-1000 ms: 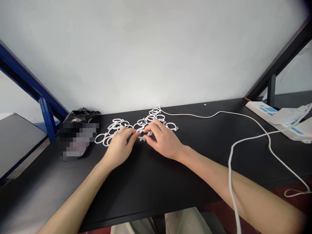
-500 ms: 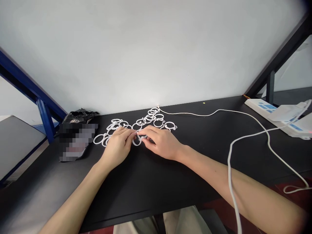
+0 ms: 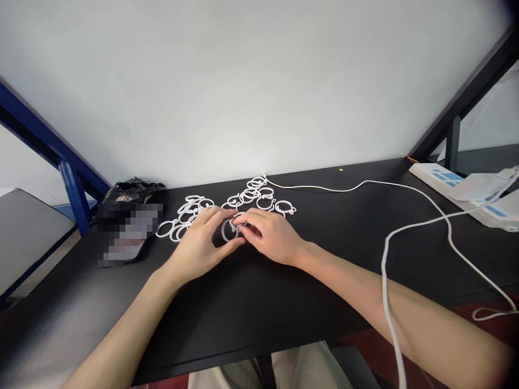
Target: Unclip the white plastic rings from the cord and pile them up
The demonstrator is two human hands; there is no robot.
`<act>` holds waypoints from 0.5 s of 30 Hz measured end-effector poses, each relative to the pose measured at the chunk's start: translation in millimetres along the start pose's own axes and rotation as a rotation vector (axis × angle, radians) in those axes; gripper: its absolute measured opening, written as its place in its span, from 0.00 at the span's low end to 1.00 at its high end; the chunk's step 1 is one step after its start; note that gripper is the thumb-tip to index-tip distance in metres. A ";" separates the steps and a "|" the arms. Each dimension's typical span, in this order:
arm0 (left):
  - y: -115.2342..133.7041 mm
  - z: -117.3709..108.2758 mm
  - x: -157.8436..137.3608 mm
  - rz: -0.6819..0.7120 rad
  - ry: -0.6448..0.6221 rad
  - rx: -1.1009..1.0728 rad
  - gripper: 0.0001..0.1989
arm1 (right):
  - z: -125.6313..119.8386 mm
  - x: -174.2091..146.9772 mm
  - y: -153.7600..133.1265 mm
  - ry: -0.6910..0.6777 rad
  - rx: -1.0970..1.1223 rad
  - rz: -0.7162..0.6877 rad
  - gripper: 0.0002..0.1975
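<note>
Between my hands is a white curtain ring (image 3: 230,231), pinched near its small eyelet by the thumb and fingers of my right hand (image 3: 273,235). My left hand (image 3: 198,243) is open around the left side of that ring, thumb and index finger spread apart. Whether its fingertips touch the ring, I cannot tell. Several loose curtain rings (image 3: 187,216) lie just behind and left of my left hand. More of these rings (image 3: 250,195) form a pile beyond my fingers, against the wall, with a single ring (image 3: 286,207) at the pile's right.
A black plastic bag (image 3: 130,194) lies on the left of the black table (image 3: 227,319). Across the right side runs a white cable (image 3: 385,259), passing over my right forearm. White boxes with blue print (image 3: 441,175) stand at the far right. A pale wall (image 3: 259,97) closes the back.
My left thumb and fingers have parted from their pinch and now spread around the ring. My right hand has stayed almost in place, still pinching.
</note>
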State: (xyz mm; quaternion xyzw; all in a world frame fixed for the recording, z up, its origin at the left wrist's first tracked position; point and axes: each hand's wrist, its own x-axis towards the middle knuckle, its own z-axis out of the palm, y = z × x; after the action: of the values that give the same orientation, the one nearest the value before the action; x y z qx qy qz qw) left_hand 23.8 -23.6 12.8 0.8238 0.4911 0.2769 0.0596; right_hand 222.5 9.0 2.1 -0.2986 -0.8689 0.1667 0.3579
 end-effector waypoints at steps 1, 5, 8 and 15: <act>0.2 0.4 0.1 0.007 -0.005 0.001 0.21 | -0.1 0.1 -0.1 -0.001 0.000 0.005 0.09; 0.3 1.6 1.5 0.013 -0.009 0.010 0.17 | -1.3 0.5 -0.9 -0.010 0.006 0.030 0.09; -0.2 2.7 2.4 0.020 -0.003 0.020 0.15 | -1.7 0.3 -0.8 -0.013 0.012 0.051 0.09; -0.2 3.8 1.8 0.011 0.021 0.042 0.13 | 0.5 -0.5 -1.5 0.007 0.041 0.084 0.11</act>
State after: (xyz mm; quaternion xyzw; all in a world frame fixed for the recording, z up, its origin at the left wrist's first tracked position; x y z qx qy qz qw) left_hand 26.2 -21.3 10.2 0.8246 0.4927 0.2757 0.0355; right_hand 221.8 7.5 2.3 -0.3282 -0.8507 0.1982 0.3597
